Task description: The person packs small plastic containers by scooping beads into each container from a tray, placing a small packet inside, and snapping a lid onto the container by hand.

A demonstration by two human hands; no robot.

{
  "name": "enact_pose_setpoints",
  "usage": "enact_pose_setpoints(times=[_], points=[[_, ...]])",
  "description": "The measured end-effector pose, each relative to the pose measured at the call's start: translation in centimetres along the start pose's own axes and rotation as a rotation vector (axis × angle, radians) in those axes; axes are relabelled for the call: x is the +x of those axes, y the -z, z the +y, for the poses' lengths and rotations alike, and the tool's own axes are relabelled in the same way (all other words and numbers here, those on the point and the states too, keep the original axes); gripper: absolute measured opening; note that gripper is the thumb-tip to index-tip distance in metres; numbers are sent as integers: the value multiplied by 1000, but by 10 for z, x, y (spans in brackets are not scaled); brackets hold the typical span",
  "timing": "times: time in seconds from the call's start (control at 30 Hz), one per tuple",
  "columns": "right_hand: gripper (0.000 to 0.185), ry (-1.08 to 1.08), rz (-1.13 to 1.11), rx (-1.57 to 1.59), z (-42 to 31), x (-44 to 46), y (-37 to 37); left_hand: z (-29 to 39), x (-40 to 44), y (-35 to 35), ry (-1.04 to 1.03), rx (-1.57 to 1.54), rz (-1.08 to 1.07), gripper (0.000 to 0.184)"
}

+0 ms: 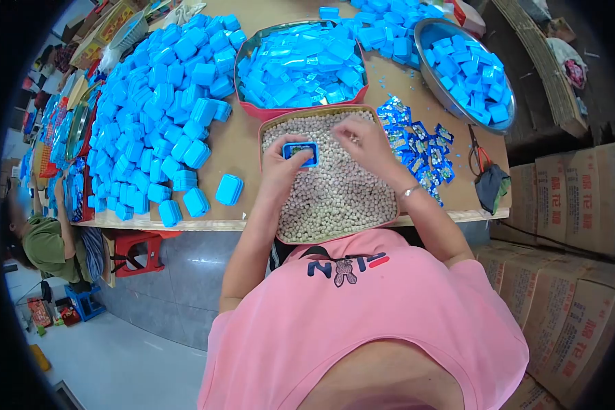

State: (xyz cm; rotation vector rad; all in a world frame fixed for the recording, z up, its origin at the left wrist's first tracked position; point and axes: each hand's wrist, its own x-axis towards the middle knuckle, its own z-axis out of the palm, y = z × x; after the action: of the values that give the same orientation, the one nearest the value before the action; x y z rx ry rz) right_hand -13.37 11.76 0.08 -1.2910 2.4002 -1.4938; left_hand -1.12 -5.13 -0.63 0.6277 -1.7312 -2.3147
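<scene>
Pink shirt fills the bottom of my feed; beyond it, a tray of pale beads reaches past the front edge of the surface. I see the left hand gripping a small open box, its thumb over something greenish inside, perhaps a packet. The right hand hangs above the beads, fingers curled; I can't tell whether they pinch anything. I'd judge this box part-way: something is in it, but it isn't closed. The big heap of boxes at left looks like the finished share. Plenty seems left: blue plastic pieces fill the red tub and metal bowl, and loose packets lie right of the tray.
</scene>
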Motion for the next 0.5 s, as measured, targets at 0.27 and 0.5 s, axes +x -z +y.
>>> enact_pose_setpoints(times=[0.27, 0.5], points=[[14, -138, -235, -824, 50, 121, -7, -3, 4, -2, -9, -23, 26, 26], [27, -325, -242, -730, 83, 128, -21, 3, 2, -1, 28, -143, -29, 31]])
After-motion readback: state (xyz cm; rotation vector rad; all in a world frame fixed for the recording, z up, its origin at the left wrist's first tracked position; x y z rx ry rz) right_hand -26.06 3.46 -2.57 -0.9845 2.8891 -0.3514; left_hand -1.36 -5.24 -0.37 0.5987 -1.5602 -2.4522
